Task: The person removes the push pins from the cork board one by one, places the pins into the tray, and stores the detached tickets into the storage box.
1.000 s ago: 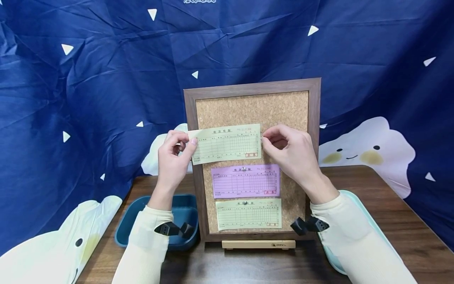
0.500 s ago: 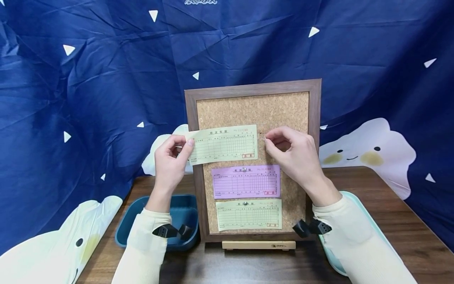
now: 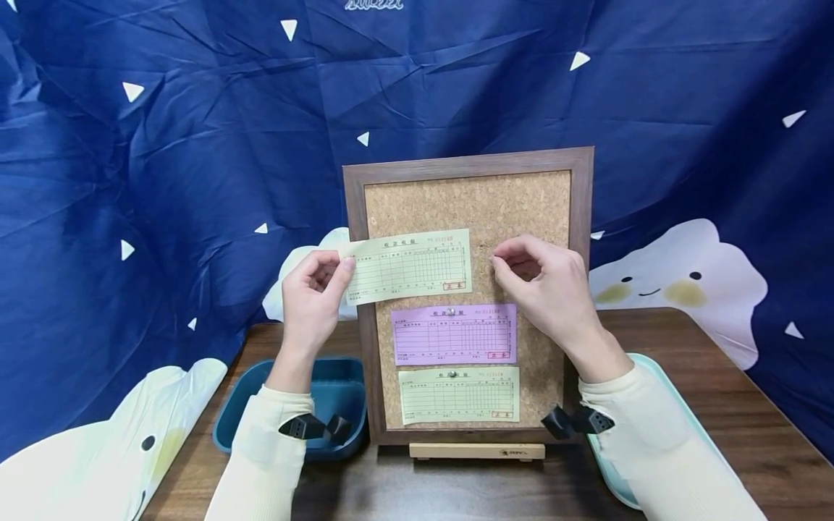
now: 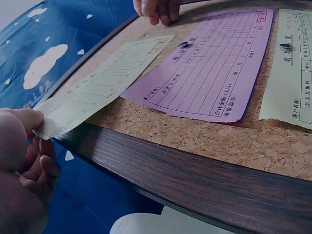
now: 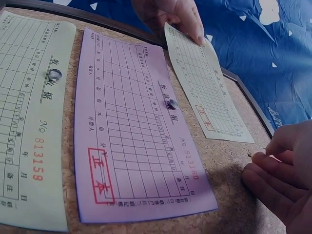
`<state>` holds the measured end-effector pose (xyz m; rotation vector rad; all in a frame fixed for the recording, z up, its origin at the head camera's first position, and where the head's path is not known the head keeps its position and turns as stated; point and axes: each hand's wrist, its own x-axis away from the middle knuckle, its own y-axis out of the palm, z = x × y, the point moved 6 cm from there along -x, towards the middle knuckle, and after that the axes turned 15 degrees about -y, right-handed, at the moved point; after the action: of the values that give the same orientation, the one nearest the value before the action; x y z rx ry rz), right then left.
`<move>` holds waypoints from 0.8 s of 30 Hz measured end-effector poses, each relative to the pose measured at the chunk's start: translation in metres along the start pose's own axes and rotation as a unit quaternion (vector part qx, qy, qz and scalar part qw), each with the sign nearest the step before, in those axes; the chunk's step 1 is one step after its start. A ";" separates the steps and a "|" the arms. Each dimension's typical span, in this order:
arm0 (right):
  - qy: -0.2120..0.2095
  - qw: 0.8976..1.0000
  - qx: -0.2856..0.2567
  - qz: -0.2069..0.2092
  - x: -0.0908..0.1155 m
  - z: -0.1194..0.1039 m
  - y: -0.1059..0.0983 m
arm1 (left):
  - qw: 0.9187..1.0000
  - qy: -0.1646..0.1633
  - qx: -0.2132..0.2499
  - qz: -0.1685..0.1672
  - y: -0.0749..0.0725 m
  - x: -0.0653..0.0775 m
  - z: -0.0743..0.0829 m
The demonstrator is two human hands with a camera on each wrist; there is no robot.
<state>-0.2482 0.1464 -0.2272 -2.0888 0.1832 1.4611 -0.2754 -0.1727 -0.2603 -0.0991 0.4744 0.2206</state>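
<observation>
My left hand (image 3: 313, 297) pinches the left end of a pale green receipt slip (image 3: 410, 268) between thumb and fingers. The slip slants a little and overlaps the upper cork and left frame of the corkboard (image 3: 465, 199). In the left wrist view, its held end (image 4: 58, 117) stands off the cork. My right hand (image 3: 547, 289) is beside the slip's right edge, apart from it, thumb and index fingertips together. I cannot tell whether something tiny is between them. Below, a purple receipt (image 3: 456, 336) and another green receipt (image 3: 459, 398) each hang from a silver pushpin (image 5: 54, 76).
The board leans on a wooden stand (image 3: 477, 451) on the dark wood table (image 3: 391, 499). A blue bin (image 3: 224, 412) is at the left, partly behind the left forearm. A pale mint tray (image 3: 615, 477) lies under the right forearm. A blue cloth (image 3: 195, 145) hangs behind.
The left hand has drawn the green slip slightly left. The right hand has shifted a little right, widening the gap between its fingertips and the slip.
</observation>
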 end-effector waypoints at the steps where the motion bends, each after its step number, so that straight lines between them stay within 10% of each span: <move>1: 0.000 1.000 0.000 0.001 0.000 0.000 0.000 | 1.000 0.000 0.002 -0.001 0.000 0.000 0.000; 24: -0.005 1.000 -0.016 0.015 0.005 0.001 -0.009 | 0.999 0.007 0.032 0.015 -0.007 0.003 0.002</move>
<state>-0.2434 0.1554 -0.2285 -2.1115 0.1892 1.5012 -0.2704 -0.1785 -0.2601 -0.0317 0.4966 0.2338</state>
